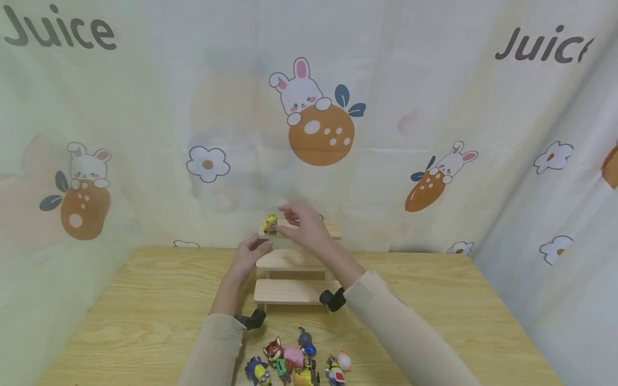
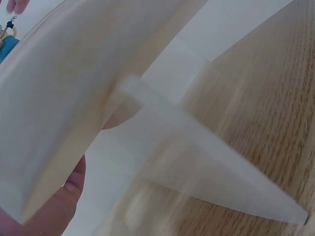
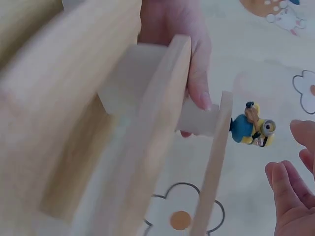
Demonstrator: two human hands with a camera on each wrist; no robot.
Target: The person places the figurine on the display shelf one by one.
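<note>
A three-tier wooden display stand [image 1: 289,290] stands on the table against the curtain. On the left end of its top step stands a small yellow minion figure [image 1: 271,223] in blue overalls. My right hand [image 1: 308,229] is just right of the figure; in the right wrist view its fingers [image 3: 283,189] are apart from the figure and hold nothing. With thumb and fingers on either side, my left hand [image 1: 250,258] grips the pale support under the stand's top step. The stand hides much of the left hand in the left wrist view.
Several toy figures lie at the table's front, among them a fox [image 1: 276,351], a blue-haired minion [image 1: 259,371] and a dark blue figure [image 1: 306,342]. A printed curtain [image 1: 232,107] hangs behind. Black wrist cameras [image 1: 333,299] stick out near the lower step.
</note>
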